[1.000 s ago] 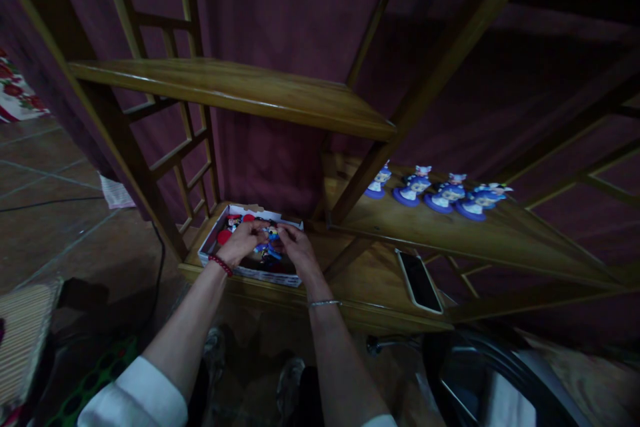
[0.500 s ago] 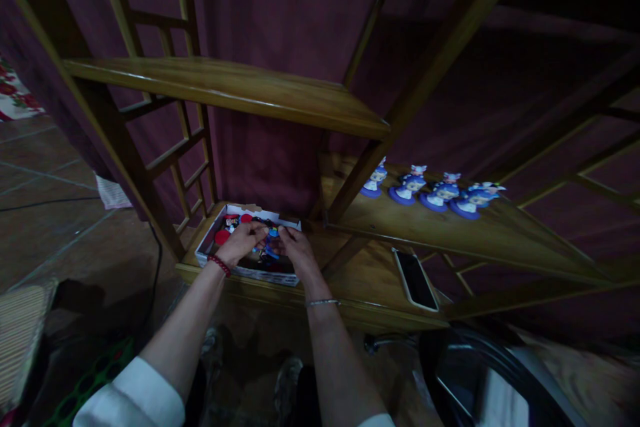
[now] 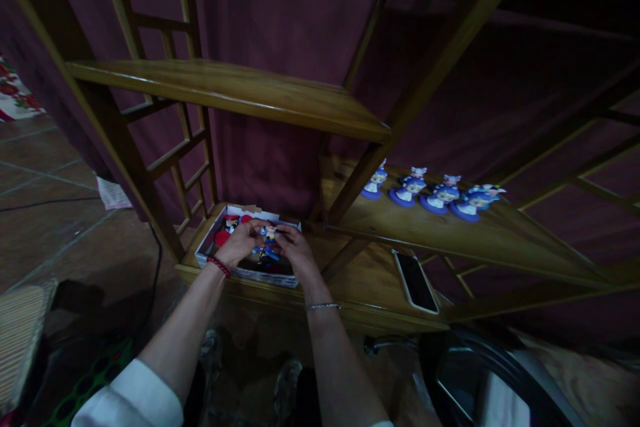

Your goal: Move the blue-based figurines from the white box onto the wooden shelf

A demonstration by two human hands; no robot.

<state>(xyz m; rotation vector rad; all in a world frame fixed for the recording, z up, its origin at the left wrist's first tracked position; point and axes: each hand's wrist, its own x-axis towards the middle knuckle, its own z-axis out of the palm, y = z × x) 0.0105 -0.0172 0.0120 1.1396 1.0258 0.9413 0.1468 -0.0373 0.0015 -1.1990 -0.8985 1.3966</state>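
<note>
Over a shallow white cardboard box [image 3: 210, 240], my left hand [image 3: 241, 243] and my right hand [image 3: 296, 247] meet around a small toy figurine [image 3: 271, 233]. Both hands are closed, their fingertips pinching it from either side. Its face and some blue parts show between the fingers; the rest is covered. Beneath it in the box lie blue figure pieces [image 3: 267, 253]. Red round pieces [image 3: 222, 237] and another small figure [image 3: 231, 223] rest at the box's left end.
Several purple-based figurines [image 3: 436, 195] stand in a row on the right wooden shelf [image 3: 480, 230]. A phone [image 3: 417, 281] lies on the lower board. Above the box runs another wooden shelf [image 3: 230, 90]. A black chair-like object [image 3: 465, 373] is at the lower right.
The figurine between my hands has turned, so its light-coloured face now shows where blue showed before. My fingers have shifted slightly around it. The box and the shelf figurines have stayed put.
</note>
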